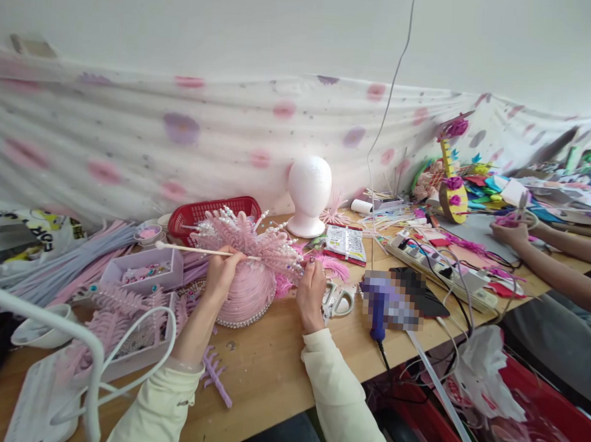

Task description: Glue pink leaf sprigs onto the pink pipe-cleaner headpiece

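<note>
On the crumpled plastic bag [34,232] far left of the smooth white foam head [309,190], dark letters seem to read "FOR"; the print on the small white-and-red flat packet [345,243], just right of the foam head, is too small to read.

The pale wooden table [261,372] carries everything, and behind the foam head a translucent sheet with pink and purple flower prints [230,137] covers the lower part of a plain white wall [237,24]. A red plastic basket [178,222] stands left of the foam head.

The rounded pink cord headpiece with pearl trim and feathery sprays [245,296] sits on the table, in front and to the left of the foam head. The left hand [223,271] pinches a long, thin, cream-coloured stick [188,248] above it; the right hand [312,290] is at its right side, its grip unclear.

White-handled scissors [339,302] lie just beside the right hand, in front of the foam head, limiting sideways room. Bare wood stretches from the headpiece to the table's near edge, between the forearms.
</note>
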`<state>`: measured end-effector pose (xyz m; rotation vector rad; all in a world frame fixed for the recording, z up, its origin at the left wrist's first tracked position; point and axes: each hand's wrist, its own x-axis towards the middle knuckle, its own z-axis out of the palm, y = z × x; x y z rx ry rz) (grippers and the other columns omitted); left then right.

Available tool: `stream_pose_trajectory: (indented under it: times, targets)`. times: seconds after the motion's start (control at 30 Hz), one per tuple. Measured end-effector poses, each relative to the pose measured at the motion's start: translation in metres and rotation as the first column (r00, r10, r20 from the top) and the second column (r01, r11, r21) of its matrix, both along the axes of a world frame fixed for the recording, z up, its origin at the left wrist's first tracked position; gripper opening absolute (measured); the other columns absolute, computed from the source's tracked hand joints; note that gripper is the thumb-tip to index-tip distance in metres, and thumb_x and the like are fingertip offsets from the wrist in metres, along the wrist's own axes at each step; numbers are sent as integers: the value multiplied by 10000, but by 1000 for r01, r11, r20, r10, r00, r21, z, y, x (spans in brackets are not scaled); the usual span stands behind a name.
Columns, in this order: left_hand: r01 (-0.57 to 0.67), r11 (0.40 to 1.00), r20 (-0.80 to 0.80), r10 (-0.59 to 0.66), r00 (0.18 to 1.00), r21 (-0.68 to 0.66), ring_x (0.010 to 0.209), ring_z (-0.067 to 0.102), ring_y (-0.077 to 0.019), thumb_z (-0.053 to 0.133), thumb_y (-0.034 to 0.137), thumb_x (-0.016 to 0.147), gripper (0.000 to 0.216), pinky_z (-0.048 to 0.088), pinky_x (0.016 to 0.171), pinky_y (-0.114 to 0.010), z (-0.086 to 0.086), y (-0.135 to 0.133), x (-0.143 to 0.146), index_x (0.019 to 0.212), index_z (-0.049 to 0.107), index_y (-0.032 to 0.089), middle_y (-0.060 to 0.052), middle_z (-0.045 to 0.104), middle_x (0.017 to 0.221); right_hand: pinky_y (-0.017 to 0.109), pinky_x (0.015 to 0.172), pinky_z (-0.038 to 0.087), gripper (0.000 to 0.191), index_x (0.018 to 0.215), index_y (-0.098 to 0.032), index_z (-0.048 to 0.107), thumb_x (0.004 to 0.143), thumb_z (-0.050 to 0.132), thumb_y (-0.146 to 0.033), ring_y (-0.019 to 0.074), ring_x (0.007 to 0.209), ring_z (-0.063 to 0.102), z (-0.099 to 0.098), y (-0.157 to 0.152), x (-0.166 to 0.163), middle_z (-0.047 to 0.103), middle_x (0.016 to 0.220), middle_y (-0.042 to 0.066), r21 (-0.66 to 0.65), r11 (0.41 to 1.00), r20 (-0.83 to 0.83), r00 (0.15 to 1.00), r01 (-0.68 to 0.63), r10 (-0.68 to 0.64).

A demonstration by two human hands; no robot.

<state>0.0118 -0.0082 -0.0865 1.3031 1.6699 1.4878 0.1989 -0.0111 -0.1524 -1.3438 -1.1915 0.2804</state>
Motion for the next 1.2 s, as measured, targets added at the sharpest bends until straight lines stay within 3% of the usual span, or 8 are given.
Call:
stream_pose_trajectory:
  times: [0.37, 0.57, 0.7, 0.87, 1.0, 1.2]
  targets:
    - [2, 1000, -68, -2, 998, -13, 619, 499, -183, 595, 325, 631, 127, 324, 608, -285, -10, -2, 0, 564, 550, 227, 33, 508, 519, 304, 605, 284, 334, 697, -252, 407, 989, 310, -383, 176, 620, 422, -2, -1, 1, 490, 640, -26, -51, 997, 31, 998, -59, 60]
    - [-12, 1000, -62, 13, 998, 2, 626, 535, -181, 593, 281, 637, 116, 339, 634, -293, -7, -6, 5, 549, 552, 219, 25, 546, 528, 316, 636, 322, 294, 744, -243, 453, 971, 375, -412, 194, 649, 466, -2, -2, 1, 525, 680, -8, -82, 987, 45, 988, -140, 144]
    - [-12, 1000, -51, 12, 999, -5, 629, 551, -183, 602, 268, 642, 124, 348, 639, -298, -4, -8, 5, 540, 556, 215, 18, 571, 535, 352, 718, 428, 236, 946, -206, 535, 930, 490, -437, 234, 797, 594, 0, -3, 2, 646, 868, 62, -65, 964, 9, 966, -258, 259]
    - [-11, 1000, -36, 11, 999, -3, 646, 571, -187, 609, 271, 648, 113, 364, 643, -296, -5, -8, 4, 557, 579, 211, 10, 599, 558, 386, 836, 520, 412, 1203, -206, 459, 877, 605, -411, 241, 1001, 662, 1, -6, 3, 658, 1149, 138, 26, 917, -67, 914, -398, 399]
    - [2, 1000, -22, -1, 1000, 4, 644, 572, -183, 608, 289, 641, 100, 370, 642, -287, -9, -6, 3, 582, 587, 212, 14, 604, 569, 365, 807, 545, 474, 1217, -219, 434, 838, 667, -385, 212, 940, 674, -2, -6, 2, 660, 1079, 101, 100, 923, -137, 913, -373, 384]
    - [19, 1000, -40, -20, 999, -10, 610, 553, -168, 597, 317, 671, 123, 372, 642, -281, -6, -7, 4, 611, 602, 210, 28, 589, 554, 270, 677, 529, 532, 1169, -241, 469, 757, 783, -363, 164, 849, 633, -3, -7, -2, 597, 951, 19, 178, 956, -228, 936, -232, 269]
